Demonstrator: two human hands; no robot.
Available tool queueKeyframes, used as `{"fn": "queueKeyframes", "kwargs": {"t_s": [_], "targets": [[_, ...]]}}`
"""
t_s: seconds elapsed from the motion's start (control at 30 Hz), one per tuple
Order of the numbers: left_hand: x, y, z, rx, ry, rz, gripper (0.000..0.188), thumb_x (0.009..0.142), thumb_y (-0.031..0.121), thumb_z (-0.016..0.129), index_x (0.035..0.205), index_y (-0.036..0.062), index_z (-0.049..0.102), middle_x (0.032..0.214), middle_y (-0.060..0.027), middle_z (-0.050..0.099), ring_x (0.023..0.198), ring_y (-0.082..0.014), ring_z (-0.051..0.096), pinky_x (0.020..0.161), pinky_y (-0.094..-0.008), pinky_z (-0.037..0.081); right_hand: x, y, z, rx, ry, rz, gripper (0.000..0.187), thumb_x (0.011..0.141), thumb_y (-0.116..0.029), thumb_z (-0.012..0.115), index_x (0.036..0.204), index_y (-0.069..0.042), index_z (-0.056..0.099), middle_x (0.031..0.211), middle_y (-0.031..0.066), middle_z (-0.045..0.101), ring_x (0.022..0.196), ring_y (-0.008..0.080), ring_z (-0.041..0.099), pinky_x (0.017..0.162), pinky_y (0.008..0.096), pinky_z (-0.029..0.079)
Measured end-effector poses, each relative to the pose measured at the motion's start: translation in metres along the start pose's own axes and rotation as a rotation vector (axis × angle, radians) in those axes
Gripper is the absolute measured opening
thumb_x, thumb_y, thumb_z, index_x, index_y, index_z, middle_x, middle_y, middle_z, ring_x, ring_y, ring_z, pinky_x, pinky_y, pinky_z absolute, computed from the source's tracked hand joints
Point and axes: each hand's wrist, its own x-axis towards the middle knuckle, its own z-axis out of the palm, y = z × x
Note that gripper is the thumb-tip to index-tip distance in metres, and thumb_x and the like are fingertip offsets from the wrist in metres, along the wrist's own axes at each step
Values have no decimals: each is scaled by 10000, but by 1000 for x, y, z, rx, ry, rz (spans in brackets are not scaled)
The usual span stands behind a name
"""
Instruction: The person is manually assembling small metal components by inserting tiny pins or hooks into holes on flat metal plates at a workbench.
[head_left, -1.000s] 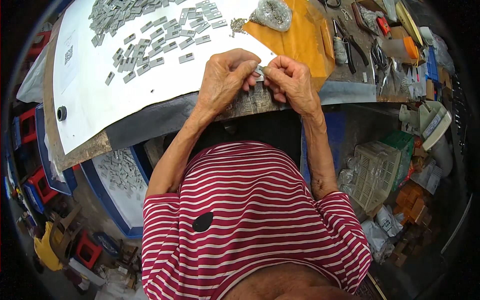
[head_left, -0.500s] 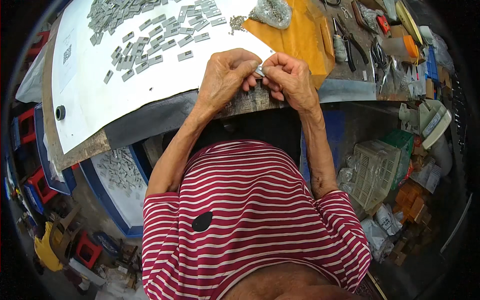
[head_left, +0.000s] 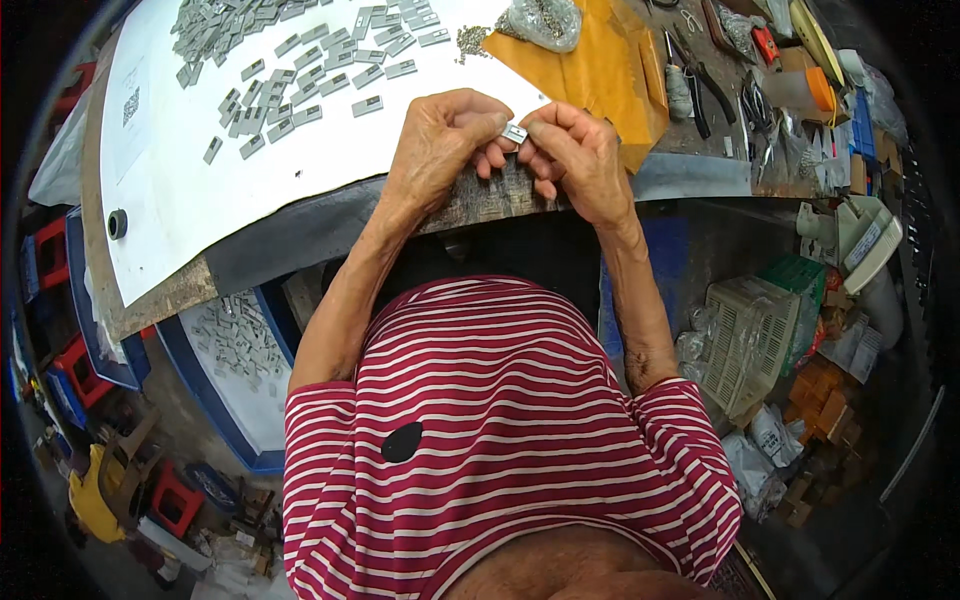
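Observation:
Between the fingertips of both hands, over the front edge of the table, is a small grey rectangular metal piece (head_left: 515, 133) with a dark slot. My left hand (head_left: 440, 145) pinches its left side between thumb and fingers. From the other side, the thumb and forefinger of my right hand (head_left: 580, 155) close on it. Many similar grey pieces (head_left: 368, 105) lie spread on the white sheet (head_left: 330, 150) beyond my left hand, heaped thicker at the far left. A small pile of tiny metal parts (head_left: 472, 41) lies beyond the hands, beside a clear plastic bag (head_left: 545, 22) of such parts.
An orange-brown envelope (head_left: 610, 70) lies under the bag. Pliers (head_left: 715, 95) and other tools crowd the table's right side. A black ring (head_left: 118, 224) sits at the sheet's left edge. Below left, a blue-rimmed tray (head_left: 235, 370) holds more grey pieces.
The grey metal piece has turned, so its slotted face now shows between the fingertips. Both hands still hold it in nearly the same place; the view has shifted slightly.

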Motion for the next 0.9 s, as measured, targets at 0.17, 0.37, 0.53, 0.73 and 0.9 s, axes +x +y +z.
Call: {"fn": "queueKeyframes", "kwargs": {"t_s": [0.17, 0.37, 0.53, 0.73, 0.9], "targets": [[-1, -1, 2, 61, 34, 62, 159, 795, 69, 550, 861, -67, 602, 644, -97, 604, 499, -90, 543, 442, -195, 436, -5, 5, 2, -208, -10, -182, 150, 825, -69, 556, 913, 51, 536, 720, 56, 577, 573, 57, 521, 468, 183, 428], [-3, 2, 3, 165, 50, 72, 165, 807, 79, 542, 859, -67, 598, 627, -80, 587, 506, -92, 539, 455, -204, 437, -4, 14, 2, -434, 21, -348, 149, 803, -53, 594, 909, 42, 550, 705, 32, 582, 619, 44, 528, 544, 171, 447], [-5, 2, -4, 261, -12, 124, 153, 825, 70, 525, 897, -40, 604, 634, -66, 588, 545, -96, 549, 493, -217, 451, -3, 14, 1, -502, 11, -405, 135, 803, -56, 590, 905, 29, 561, 669, 5, 550, 581, 28, 483, 503, 175, 417], [-12, 6, -16, 672, -52, 342, 177, 795, 52, 582, 964, 4, 602, 740, -82, 615, 651, -145, 581, 588, -257, 463, 7, 13, -2, -572, -78, -465, 146, 793, -57, 585, 907, 33, 561, 645, 12, 525, 547, 52, 449, 477, 209, 379], [-18, 12, -23, 1005, -4, 583, 173, 771, 14, 596, 944, 10, 590, 848, -110, 569, 743, -225, 578, 641, -296, 463, 13, 8, 5, -643, -139, -447, 150, 805, -44, 590, 940, 14, 562, 699, -11, 517, 614, 34, 469, 539, 171, 398]]}}
